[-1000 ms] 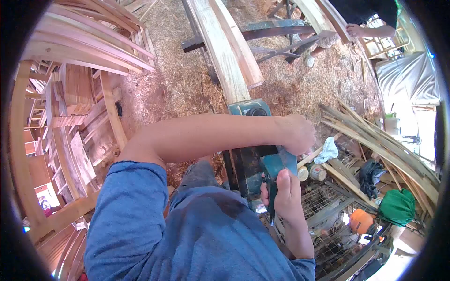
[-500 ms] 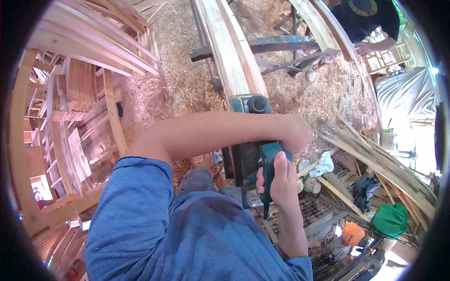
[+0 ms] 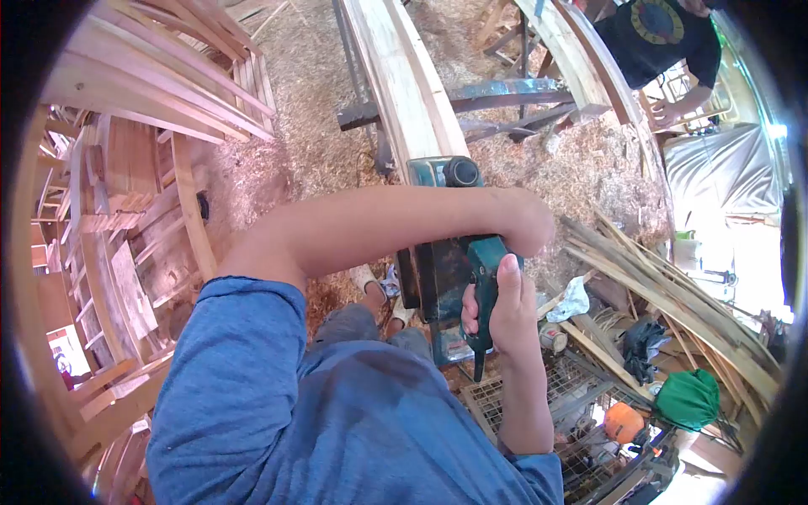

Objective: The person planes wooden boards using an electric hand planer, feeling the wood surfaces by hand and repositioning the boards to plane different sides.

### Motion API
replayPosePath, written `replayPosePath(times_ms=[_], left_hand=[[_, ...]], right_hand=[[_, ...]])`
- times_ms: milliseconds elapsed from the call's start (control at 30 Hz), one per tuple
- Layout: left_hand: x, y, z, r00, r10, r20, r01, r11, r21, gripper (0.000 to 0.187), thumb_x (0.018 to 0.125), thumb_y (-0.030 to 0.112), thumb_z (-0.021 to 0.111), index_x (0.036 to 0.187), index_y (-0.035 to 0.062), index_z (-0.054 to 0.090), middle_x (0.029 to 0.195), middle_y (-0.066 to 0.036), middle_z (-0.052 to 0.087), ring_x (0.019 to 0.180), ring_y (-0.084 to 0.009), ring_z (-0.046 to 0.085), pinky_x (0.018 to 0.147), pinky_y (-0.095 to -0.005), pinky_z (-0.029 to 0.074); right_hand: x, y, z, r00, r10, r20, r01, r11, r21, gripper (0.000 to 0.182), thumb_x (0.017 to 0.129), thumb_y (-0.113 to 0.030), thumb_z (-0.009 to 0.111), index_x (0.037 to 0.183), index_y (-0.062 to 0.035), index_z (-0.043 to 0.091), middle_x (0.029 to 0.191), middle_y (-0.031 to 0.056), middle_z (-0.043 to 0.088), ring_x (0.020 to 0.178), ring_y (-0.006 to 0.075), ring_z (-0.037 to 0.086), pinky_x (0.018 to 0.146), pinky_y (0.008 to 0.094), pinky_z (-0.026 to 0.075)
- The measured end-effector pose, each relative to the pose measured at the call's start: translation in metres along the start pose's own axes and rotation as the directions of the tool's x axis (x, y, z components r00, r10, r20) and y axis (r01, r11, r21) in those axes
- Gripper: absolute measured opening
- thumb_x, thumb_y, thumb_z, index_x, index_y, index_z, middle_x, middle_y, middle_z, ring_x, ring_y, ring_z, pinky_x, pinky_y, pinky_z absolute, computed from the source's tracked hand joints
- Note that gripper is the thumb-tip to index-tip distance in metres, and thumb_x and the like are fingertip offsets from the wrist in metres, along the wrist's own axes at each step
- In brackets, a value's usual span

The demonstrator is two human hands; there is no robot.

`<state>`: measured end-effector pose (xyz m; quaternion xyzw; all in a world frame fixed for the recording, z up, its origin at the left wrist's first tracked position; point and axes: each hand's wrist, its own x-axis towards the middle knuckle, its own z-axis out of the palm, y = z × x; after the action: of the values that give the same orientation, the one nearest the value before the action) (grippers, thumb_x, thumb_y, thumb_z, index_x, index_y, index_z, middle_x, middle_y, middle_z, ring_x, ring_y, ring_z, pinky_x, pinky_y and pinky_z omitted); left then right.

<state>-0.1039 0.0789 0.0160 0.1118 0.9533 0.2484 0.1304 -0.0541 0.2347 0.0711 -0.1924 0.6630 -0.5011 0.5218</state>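
Observation:
A dark green electric planer (image 3: 442, 290) sits over the near end of a long pale wooden beam (image 3: 404, 76). Wrapped around its rear handle is my right hand (image 3: 498, 307), fingers curled and thumb lying along the top. My left forearm crosses above the planer's body. At its end, my left hand (image 3: 530, 220) bends down beside the planer's right side, and its fingers are hidden from view. The round front knob (image 3: 461, 172) shows just beyond the forearm, with no hand on it.
A trestle (image 3: 505, 91) supports the beam. Another person (image 3: 656, 42) stands by further boards (image 3: 581, 59) at upper right. Stacked timber (image 3: 160, 76) fills the left. Loose planks (image 3: 673, 299), a green bag (image 3: 688, 400) and a wire rack (image 3: 564, 391) lie right. Shavings cover the floor.
The planer and both my hands show slightly higher in the view, the whole scene having shifted a little. The other person's arm and torso show more. My right-hand grip is unchanged.

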Motion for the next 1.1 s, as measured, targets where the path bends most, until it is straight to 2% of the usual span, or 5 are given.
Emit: replayPosePath(times_ms=[167, 267, 467, 1000, 1100], left_hand=[[-0.005, -0.029, -0.011, 0.998, 0.048, -0.037, -0.048, 0.999, 0.01, 0.026, 0.086, 0.02, 0.058, 0.093, 0.0021, 0.075, 0.096, -0.019, 0.073, 0.091, -0.0396, 0.07, 0.079, -0.0513, 0.055], [-0.009, -0.043, -0.025, 1.0, 0.017, 0.018, -0.017, 1.0, 0.008, 0.033, 0.089, 0.03, 0.061, 0.1, 0.0038, 0.077, 0.102, -0.018, 0.074, 0.096, -0.0367, 0.07, 0.082, -0.0479, 0.055], [-0.016, -0.071, -0.042, 1.0, 0.03, -0.001, -0.03, 0.999, -0.037, 0.03, 0.09, 0.024, 0.056, 0.099, 0.0022, 0.075, 0.098, -0.021, 0.073, 0.092, -0.0406, 0.07, 0.08, -0.0507, 0.055], [-0.031, -0.163, -0.086, 0.994, 0.099, 0.044, -0.1, 0.995, 0.018, 0.037, 0.096, 0.031, 0.053, 0.101, 0.0008, 0.074, 0.101, -0.023, 0.072, 0.096, -0.0421, 0.068, 0.085, -0.0526, 0.052], [-0.036, -0.185, -0.095, 0.995, 0.097, 0.026, -0.097, 0.995, 0.011, 0.035, 0.095, 0.029, 0.053, 0.101, 0.0014, 0.074, 0.1, -0.023, 0.072, 0.095, -0.0428, 0.068, 0.085, -0.0525, 0.052]], right_hand=[[0.024, -0.012, 0.011, 0.999, -0.03, 0.022, 0.03, 1.0, 0.008, 0.059, 0.107, -0.054, 0.033, 0.088, -0.001, 0.052, 0.057, 0.0061, 0.052, 0.043, 0.0132, 0.05, 0.042, 0.0279, 0.039], [0.039, -0.023, 0.018, 1.0, -0.015, 0.001, 0.015, 1.0, 0.024, 0.062, 0.107, -0.055, 0.034, 0.089, 0.0007, 0.054, 0.057, 0.0061, 0.052, 0.043, 0.0136, 0.049, 0.042, 0.0283, 0.039], [0.067, -0.036, 0.026, 1.0, 0.018, -0.021, -0.018, 0.999, 0.034, 0.07, 0.104, -0.062, 0.035, 0.088, 0.0027, 0.056, 0.056, 0.0064, 0.052, 0.043, 0.014, 0.049, 0.042, 0.0287, 0.039], [0.147, -0.084, 0.073, 1.0, 0.018, -0.014, -0.018, 0.999, 0.042, 0.068, 0.105, -0.06, 0.033, 0.081, -0.0007, 0.054, 0.054, 0.0056, 0.051, 0.043, 0.0142, 0.049, 0.041, 0.0293, 0.039], [0.168, -0.089, 0.079, 1.0, 0.019, 0.025, -0.019, 1.0, -0.02, 0.069, 0.104, -0.065, 0.03, 0.099, -0.0008, 0.054, 0.057, 0.0066, 0.05, 0.042, 0.0158, 0.047, 0.043, 0.0297, 0.04]])
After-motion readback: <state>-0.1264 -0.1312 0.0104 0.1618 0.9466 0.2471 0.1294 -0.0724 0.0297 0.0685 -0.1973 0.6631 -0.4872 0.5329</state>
